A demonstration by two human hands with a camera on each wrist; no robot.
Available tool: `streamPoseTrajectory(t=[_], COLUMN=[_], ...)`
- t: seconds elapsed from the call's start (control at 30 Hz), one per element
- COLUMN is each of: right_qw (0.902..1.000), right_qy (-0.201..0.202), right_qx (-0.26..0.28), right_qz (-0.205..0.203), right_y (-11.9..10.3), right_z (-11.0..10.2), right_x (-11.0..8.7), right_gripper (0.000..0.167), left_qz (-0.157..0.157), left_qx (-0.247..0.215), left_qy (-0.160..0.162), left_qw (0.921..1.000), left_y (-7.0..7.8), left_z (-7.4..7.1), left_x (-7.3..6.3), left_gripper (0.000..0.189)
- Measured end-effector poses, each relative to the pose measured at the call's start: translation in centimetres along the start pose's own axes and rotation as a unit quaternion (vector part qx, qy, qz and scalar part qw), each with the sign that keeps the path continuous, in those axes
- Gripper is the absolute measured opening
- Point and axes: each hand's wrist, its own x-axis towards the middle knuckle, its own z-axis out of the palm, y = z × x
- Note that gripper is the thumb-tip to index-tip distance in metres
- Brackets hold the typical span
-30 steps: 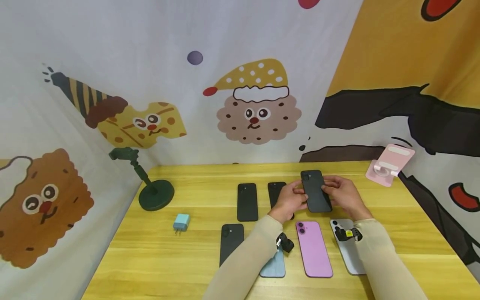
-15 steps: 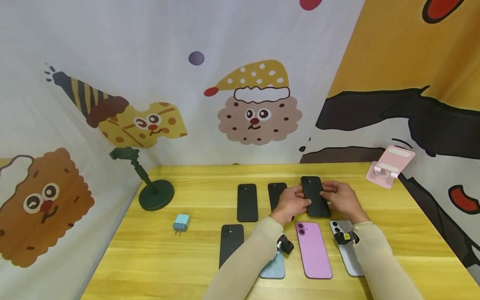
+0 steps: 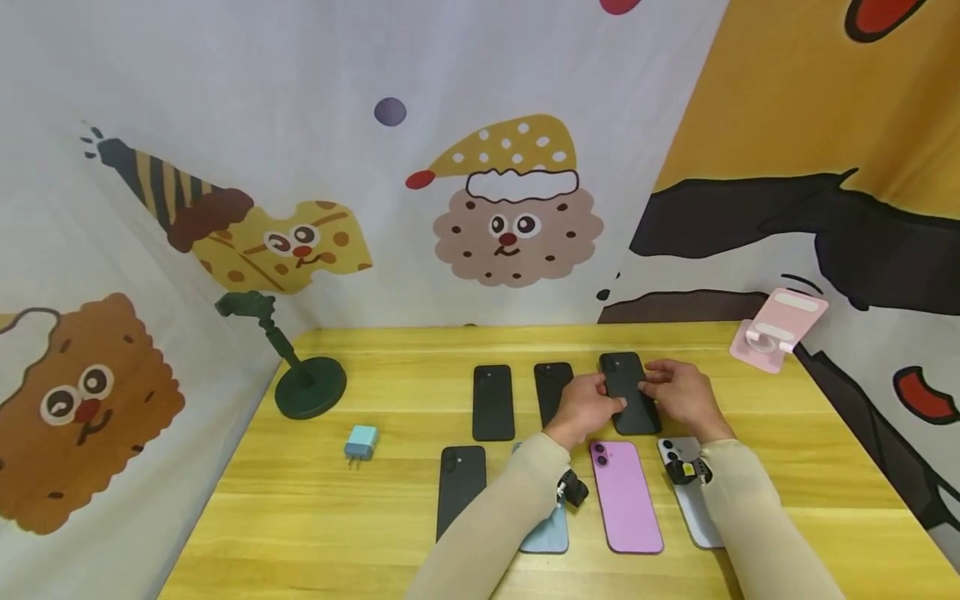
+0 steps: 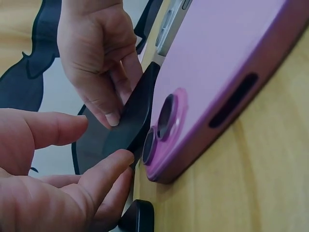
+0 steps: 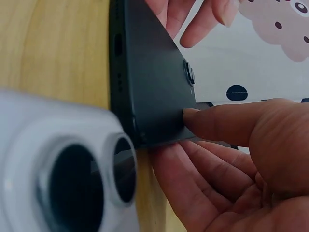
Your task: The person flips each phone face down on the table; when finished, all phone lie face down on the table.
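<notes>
In the head view, a dark smartphone (image 3: 630, 387) lies back up at the right end of the far row. My right hand (image 3: 684, 400) pinches its right edge; in the right wrist view the thumb presses the phone's back (image 5: 154, 82) and the fingers sit at its side. My left hand (image 3: 587, 408) is at the phone's left edge, its fingers loosely bent. In the left wrist view a fingertip touches that edge, while the thumb stands off the back. Under the left hand, a black smartphone (image 3: 551, 387) is partly hidden.
Another black phone (image 3: 492, 404) lies farther left. Nearer are a dark phone (image 3: 459, 483), a light blue phone (image 3: 551, 533), a pink phone (image 3: 628, 500) and a white phone (image 3: 697, 508). A charger plug (image 3: 362, 442), green stand (image 3: 311, 388) and pink stand (image 3: 783, 321) stand around them.
The dark smartphone has come down a little toward the near row and lies level with its neighbours. The left thumb has lifted off it; the right hand has kept its pinch.
</notes>
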Motion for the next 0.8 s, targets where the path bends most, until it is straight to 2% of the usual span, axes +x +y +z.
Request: streamPoseTrajectory(t=[0.13,0.5,0.8], right_qw=[1.0,0.9997,0.9994], right_qy=[-0.004,-0.018,-0.029], right_qx=[-0.001,0.014,0.018], right_qz=[0.005,0.009,0.002], right_y=[0.0,-0.1,0.0], right_z=[0.2,0.1,-0.3], right_x=[0.0,-0.2,-0.2], right_gripper=[0.053,0.057,0.057], left_qz=[0.002,-0.002,0.016], left_qx=[0.012,-0.017,0.009], left_qy=[0.003,0.005,-0.035], left_qw=[0.9999,0.9998,0.9992], left_y=[0.0,-0.2,-0.4], left_z=[-0.1,-0.1,-1.5], left_x=[-0.1,-0.4,-0.5], left_gripper=[0.061,0.064,0.06])
